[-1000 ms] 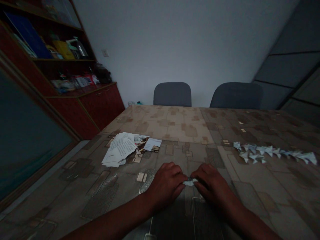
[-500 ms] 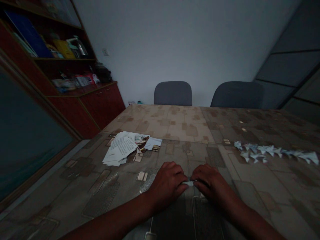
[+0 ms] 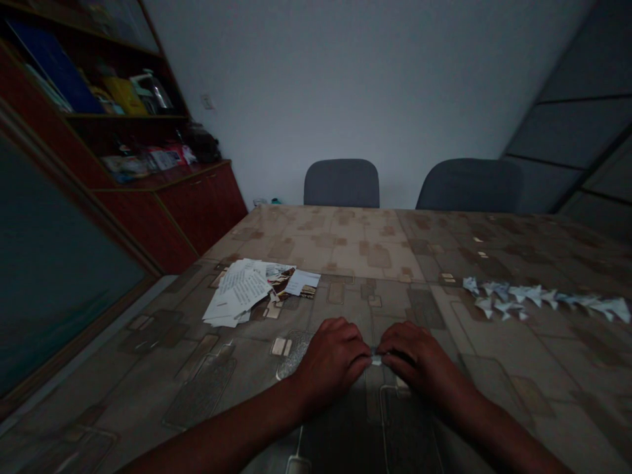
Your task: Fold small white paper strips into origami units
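Observation:
A small piece of white paper (image 3: 376, 360) shows between my two hands, low over the table in the middle of the view. My left hand (image 3: 336, 355) pinches its left end with thumb and fingers. On the other end, my right hand (image 3: 409, 352) is closed in a similar pinch. Most of the paper is hidden by the fingers, and its exact shape cannot be made out.
Printed paper sheets (image 3: 241, 289) lie in a loose pile at the left. Several folded white paper pieces (image 3: 533, 296) are strewn at the right of the patterned table (image 3: 316, 230). Two grey chairs (image 3: 342, 184) stand beyond the far edge. A red cabinet (image 3: 197, 204) is at the left.
The fingers have closed in slightly on the white paper, and less of it shows between them. Both hands have stayed in nearly the same place.

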A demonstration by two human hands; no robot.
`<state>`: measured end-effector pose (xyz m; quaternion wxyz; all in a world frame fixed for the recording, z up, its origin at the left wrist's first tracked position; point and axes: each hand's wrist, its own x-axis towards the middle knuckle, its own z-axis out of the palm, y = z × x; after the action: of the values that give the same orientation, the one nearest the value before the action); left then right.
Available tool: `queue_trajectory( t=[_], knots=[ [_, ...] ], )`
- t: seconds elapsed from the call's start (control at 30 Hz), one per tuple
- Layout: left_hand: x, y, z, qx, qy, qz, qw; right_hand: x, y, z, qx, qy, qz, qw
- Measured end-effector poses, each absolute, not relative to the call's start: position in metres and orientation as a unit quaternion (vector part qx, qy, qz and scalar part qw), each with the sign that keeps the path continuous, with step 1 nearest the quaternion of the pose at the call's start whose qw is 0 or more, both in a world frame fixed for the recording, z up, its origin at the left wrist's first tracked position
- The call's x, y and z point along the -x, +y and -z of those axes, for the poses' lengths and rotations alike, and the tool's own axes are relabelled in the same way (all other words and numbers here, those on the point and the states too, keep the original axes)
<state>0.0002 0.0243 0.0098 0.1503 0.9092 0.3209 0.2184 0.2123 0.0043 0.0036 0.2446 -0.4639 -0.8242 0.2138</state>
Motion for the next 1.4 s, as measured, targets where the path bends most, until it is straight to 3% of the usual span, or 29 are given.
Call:
queue_trajectory(
  t=[0.5,1.1,1.23,1.4],
  knots=[
    [-0.004,0.023,-0.013,-0.892,0.349,-0.226,0.176,-0.209,0.004,-0.003,0.475,-0.817,-0.205,0.255],
    [-0.007,0.019,-0.009,-0.864,0.408,-0.243,0.167,-0.196,0.001,0.006,0.586,-0.763,-0.107,0.252],
    [-0.007,0.019,-0.007,-0.889,0.374,-0.228,0.131,-0.199,0.003,0.008,0.602,-0.749,-0.106,0.255],
    [-0.006,0.019,0.002,-0.922,0.308,-0.235,0.008,-0.202,0.003,0.006,0.607,-0.743,-0.113,0.257]
  ],
)
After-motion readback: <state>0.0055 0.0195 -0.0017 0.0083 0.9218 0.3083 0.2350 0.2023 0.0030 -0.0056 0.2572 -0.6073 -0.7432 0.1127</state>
